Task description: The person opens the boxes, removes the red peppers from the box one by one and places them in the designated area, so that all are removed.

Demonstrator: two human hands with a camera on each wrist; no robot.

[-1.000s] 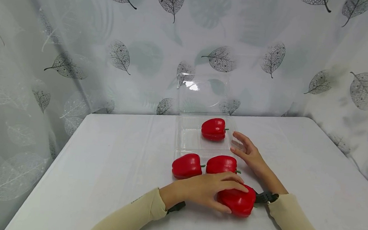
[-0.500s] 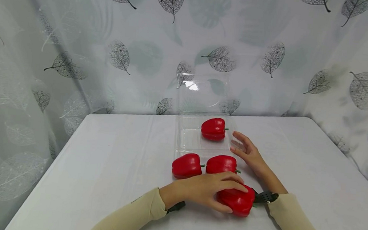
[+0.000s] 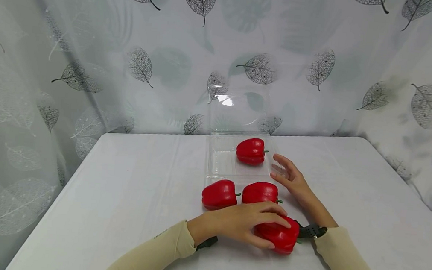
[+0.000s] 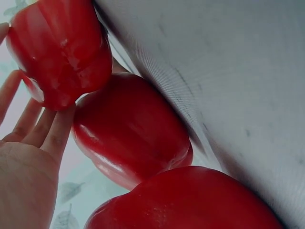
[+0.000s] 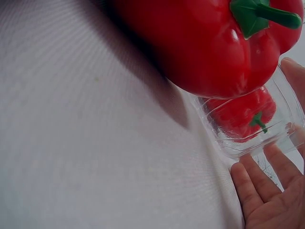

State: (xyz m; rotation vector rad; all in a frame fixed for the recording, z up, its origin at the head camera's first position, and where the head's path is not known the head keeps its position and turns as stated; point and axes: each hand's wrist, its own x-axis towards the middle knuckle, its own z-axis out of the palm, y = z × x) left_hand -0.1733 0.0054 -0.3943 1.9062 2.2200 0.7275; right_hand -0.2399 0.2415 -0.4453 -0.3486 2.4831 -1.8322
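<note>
My left hand (image 3: 245, 221) grips the nearest red bell pepper (image 3: 278, 235), fingers over its top and thumb along its near side. In the left wrist view, fingertips touch this bell pepper (image 4: 64, 50). My right hand (image 3: 293, 180) is at the right side of a clear plastic clamshell container (image 3: 219, 163), fingers loosely bent and spread apart. The right wrist view has its fingertips (image 5: 244, 176) by the container's edge; whether all of them touch is unclear. One red bell pepper (image 3: 251, 152) lies inside the container, in its right half.
Two more bell peppers lie on the table before the container: a left one (image 3: 219, 194) and a middle one (image 3: 260, 192), partly hidden by my left hand. The container's transparent lid (image 3: 237, 109) stands raised against a leaf-patterned curtain (image 3: 172, 62). A white cloth covers the table (image 3: 142, 180).
The bell pepper under my left hand has shifted very slightly, with the thumb a little further over it. The right hand and the other peppers stay in place.
</note>
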